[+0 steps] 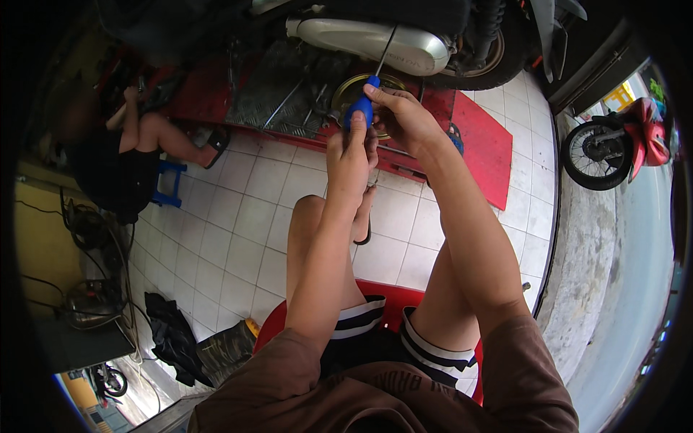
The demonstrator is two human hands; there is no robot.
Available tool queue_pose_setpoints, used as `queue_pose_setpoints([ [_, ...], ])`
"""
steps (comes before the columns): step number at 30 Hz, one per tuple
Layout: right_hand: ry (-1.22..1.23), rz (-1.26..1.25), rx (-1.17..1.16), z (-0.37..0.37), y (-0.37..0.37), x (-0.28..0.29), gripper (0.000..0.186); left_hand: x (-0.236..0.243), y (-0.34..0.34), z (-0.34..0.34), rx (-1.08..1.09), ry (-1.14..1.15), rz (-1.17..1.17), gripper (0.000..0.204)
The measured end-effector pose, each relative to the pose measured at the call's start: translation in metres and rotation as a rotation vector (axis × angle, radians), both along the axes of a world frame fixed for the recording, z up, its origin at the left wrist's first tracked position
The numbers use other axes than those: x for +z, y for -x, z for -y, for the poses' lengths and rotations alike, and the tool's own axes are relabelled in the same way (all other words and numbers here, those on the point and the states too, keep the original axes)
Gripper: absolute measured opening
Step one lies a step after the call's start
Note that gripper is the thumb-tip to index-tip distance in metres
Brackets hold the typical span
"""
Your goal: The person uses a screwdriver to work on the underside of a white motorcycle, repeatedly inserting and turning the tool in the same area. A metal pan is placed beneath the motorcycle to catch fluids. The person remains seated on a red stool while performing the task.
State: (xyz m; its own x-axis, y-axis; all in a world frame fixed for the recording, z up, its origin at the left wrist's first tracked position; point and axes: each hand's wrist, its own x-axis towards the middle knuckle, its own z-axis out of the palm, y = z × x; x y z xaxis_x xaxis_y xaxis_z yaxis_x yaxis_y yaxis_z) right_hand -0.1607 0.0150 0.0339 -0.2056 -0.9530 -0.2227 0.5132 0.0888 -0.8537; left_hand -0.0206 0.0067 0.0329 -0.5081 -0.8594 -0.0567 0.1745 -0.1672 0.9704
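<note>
A screwdriver with a blue handle [359, 115] is held in both my hands, its thin shaft pointing up and away from me. My left hand [349, 151] wraps the butt end of the handle, thumb lying along it. Fingers and thumb of my right hand [404, 117] close on the handle nearer the shaft. The shaft crosses in front of a silver motorbike side cover [368, 45]; whether its tip touches anything I cannot tell. Behind my hands, a round gold-coloured dish [339, 95] is partly hidden.
A red lift platform [487, 155] with a metal tread plate [278, 90] carries the motorbike and several loose tools. To the left, another person [108, 155] sits by a blue stool [170, 184]. Under me is a red chair [271, 328]. A red motorbike [646, 137] stands at right.
</note>
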Motion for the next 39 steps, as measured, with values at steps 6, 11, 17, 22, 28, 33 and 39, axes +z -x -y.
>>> queue_pose_setpoints([
  [6, 0.043, 0.051, 0.096, 0.005, -0.006, 0.002, 0.013, 0.000, -0.016, 0.014, -0.204, -0.567, -0.336, 0.050],
  [11, 0.072, -0.048, 0.070, 0.006, -0.007, -0.005, 0.012, -0.019, -0.012, 0.015, 0.050, 0.071, -0.082, 0.037],
  [17, 0.049, -0.107, 0.046, 0.001, -0.001, -0.008, 0.022, -0.017, -0.011, 0.007, 0.259, 0.564, 0.176, 0.038],
  [22, 0.049, 0.021, 0.110, -0.003, -0.007, 0.002, 0.018, -0.031, 0.007, 0.011, 0.073, -0.193, -0.346, 0.050],
  [28, 0.069, 0.014, 0.134, 0.003, 0.019, -0.021, 0.020, -0.019, 0.002, 0.010, 0.022, -0.235, -0.289, 0.047],
  [33, 0.074, -0.060, 0.023, 0.005, 0.012, -0.017, 0.018, -0.005, -0.012, 0.003, 0.279, 0.616, 0.393, 0.034],
  [39, 0.009, 0.104, 0.028, -0.007, -0.022, 0.016, 0.017, -0.036, 0.002, 0.008, 0.027, -0.040, -0.147, 0.051],
])
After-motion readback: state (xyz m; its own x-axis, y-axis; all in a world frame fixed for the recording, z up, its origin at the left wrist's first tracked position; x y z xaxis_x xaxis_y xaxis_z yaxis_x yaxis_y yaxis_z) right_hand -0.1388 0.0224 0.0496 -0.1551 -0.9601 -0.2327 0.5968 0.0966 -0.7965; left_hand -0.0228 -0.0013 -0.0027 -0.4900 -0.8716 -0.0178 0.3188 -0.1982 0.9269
